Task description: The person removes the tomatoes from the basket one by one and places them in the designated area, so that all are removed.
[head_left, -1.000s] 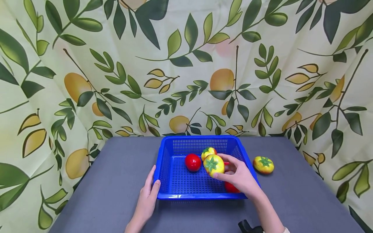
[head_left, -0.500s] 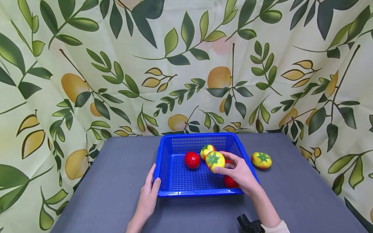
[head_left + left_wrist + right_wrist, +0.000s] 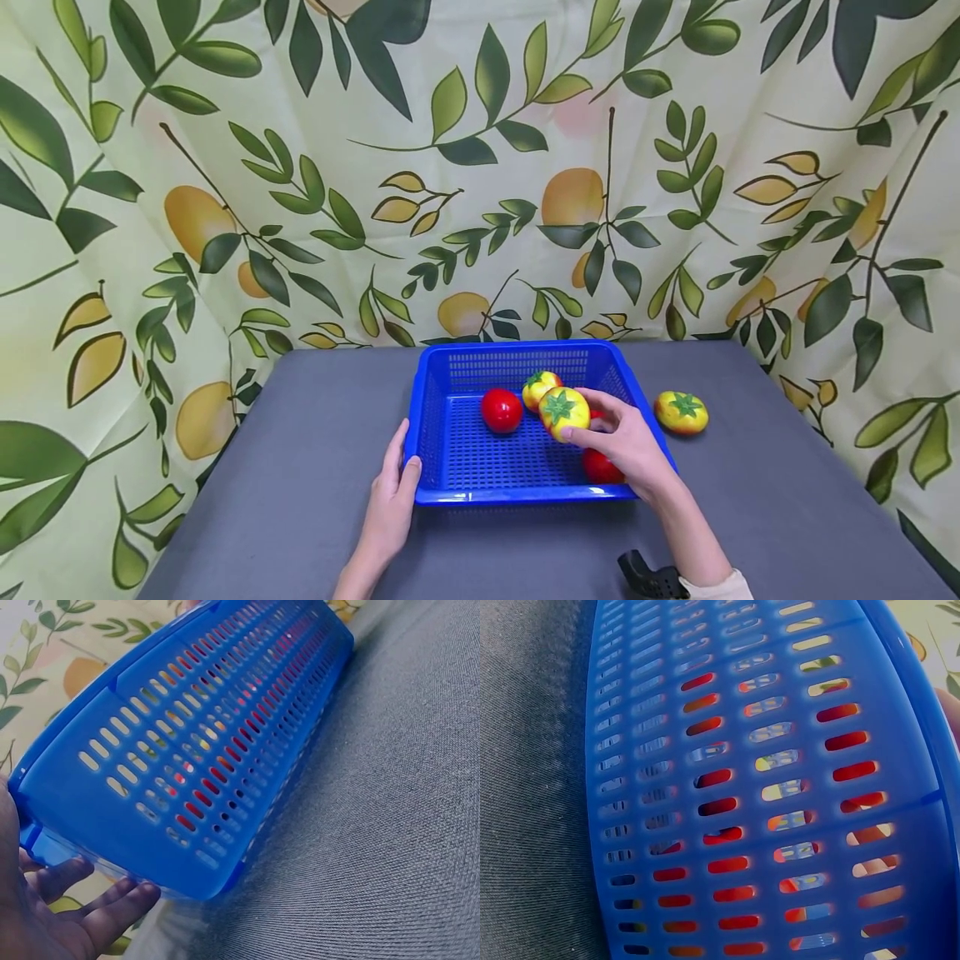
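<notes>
In the head view my right hand (image 3: pixel 626 437) holds a yellow-and-red toy fruit with a green star-shaped cap (image 3: pixel 564 414) between thumb and fingers, above the inside of a blue plastic basket (image 3: pixel 525 498). The basket has slotted walls. At its left side my left hand (image 3: pixel 392 492) grips the rim, thumb near the front corner; in the left wrist view its fingers (image 3: pixel 120 904) lie against the end wall. Inside are a shiny red fruit (image 3: pixel 502 410), a second red one (image 3: pixel 602 467) partly behind my right hand, and another yellow fruit (image 3: pixel 540 388). More red shows behind the right fingers.
Outside the basket, on the right, a yellow-and-red fruit with a green cap (image 3: pixel 681 412) lies on the grey tabletop (image 3: pixel 330 400). A leaf-patterned cloth (image 3: pixel 480 192) hangs behind and along both sides. My right wrist carries a black device (image 3: pixel 651 577).
The held fruit and my right hand have shifted slightly right within the basket area, showing more of the red fruit near the front. My left hand keeps its place on the basket.
</notes>
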`<state>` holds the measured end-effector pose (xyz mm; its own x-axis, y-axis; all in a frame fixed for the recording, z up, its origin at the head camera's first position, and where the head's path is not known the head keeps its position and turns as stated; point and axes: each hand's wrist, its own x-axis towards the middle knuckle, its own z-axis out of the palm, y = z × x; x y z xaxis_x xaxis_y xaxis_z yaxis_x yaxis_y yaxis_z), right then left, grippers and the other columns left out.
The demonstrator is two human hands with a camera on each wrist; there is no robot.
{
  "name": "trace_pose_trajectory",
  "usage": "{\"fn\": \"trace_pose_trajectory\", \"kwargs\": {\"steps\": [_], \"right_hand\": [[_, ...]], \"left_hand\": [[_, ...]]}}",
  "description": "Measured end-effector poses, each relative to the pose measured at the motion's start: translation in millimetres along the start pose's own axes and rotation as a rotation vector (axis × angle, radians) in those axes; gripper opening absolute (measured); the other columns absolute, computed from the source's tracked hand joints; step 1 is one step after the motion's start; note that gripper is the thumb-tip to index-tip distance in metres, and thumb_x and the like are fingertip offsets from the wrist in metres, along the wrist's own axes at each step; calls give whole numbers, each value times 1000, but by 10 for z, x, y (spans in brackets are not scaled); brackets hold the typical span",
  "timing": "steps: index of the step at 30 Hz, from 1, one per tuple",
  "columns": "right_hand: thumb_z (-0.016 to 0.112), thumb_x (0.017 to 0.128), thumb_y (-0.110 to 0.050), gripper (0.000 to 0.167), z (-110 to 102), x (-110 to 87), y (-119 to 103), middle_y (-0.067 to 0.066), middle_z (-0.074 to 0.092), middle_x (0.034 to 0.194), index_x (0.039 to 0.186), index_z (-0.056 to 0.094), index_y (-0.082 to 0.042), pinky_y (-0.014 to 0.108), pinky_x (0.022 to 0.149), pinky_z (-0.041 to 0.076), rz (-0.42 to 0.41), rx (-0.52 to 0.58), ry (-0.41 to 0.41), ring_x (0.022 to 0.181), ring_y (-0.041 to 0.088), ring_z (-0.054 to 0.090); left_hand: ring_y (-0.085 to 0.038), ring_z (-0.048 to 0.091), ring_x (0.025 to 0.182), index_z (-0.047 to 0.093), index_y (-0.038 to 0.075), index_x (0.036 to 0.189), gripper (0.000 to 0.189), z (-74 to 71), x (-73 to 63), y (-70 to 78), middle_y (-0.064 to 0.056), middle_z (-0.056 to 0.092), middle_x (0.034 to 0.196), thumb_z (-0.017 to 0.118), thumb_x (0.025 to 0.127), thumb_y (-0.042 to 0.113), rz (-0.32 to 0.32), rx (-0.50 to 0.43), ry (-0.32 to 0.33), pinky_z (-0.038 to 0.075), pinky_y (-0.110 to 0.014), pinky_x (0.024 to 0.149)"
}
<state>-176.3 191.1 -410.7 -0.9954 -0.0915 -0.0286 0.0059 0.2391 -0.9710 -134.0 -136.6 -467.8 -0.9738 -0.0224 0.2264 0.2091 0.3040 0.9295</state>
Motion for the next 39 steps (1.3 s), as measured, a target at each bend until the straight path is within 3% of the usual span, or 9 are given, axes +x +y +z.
{"fn": "trace_pose_trajectory", "kwargs": {"steps": [10, 29, 39], "right_hand": [[84, 78, -32, 72, -41, 48, -32, 12, 54, 129, 140, 52, -13, 37, 84, 51, -18, -9, -12, 105, 31, 53], [86, 76, -31, 72, -4, 37, 23, 10, 53, 130, 140, 53, -21, 45, 85, 53, 24, 41, -28, 107, 33, 54], [85, 77, -31, 71, -8, 32, 20, 10, 54, 130, 139, 53, -20, 40, 83, 54, 12, 36, -27, 108, 32, 54]], "left_hand": [[-32, 32, 140, 24, 14, 157, 54, 33, 23, 28, -14, 30, 156, 42, 107, 20, 1, -4, 19, 26, -53, 109], [-35, 36, 137, 25, 12, 156, 54, 8, -19, 15, -17, 34, 154, 44, 106, 19, 8, 14, 18, 29, -55, 107], [-35, 36, 137, 25, 12, 156, 54, 3, -20, 24, -18, 34, 154, 44, 106, 20, 11, 18, 16, 29, -55, 107]]}}
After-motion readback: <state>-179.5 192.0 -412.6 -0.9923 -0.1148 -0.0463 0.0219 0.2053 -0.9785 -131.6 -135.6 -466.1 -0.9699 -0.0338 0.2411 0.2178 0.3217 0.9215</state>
